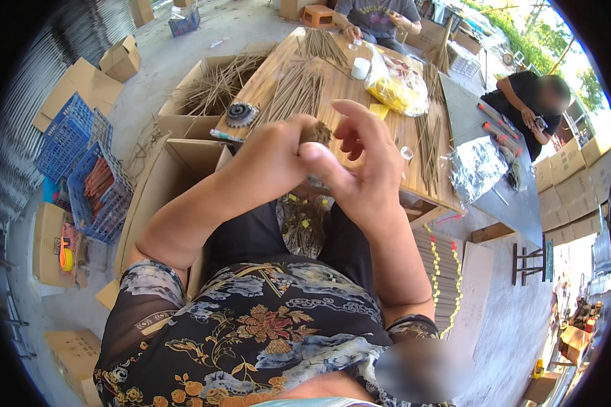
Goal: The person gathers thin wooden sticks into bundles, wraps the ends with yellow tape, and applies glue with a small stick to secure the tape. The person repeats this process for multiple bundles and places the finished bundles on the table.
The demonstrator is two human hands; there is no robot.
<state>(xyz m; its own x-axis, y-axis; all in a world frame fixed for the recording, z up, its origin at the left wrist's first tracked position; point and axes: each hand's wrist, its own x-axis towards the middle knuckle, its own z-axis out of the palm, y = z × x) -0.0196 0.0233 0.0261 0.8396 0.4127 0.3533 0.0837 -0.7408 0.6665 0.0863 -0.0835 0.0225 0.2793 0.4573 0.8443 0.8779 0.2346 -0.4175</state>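
My left hand is wrapped round a brown bundle, which looks like the ends of thin sticks seen nearly end-on. Most of that bundle is hidden by the hand. Close on its right, my right hand is held with the thumb and curved fingers apart. Its thumb tip lies against or just in front of the left hand; I cannot tell which. Beyond both hands, loose thin brown sticks lie on the wooden table. A dark toothed round object sits near the table's left edge.
Cardboard boxes stand left of me, one box full of sticks. Blue crates are farther left. On the table are a plastic bag with yellow contents and a white roll. Two people are across and at right. Yellow-marked sticks lie at lower right.
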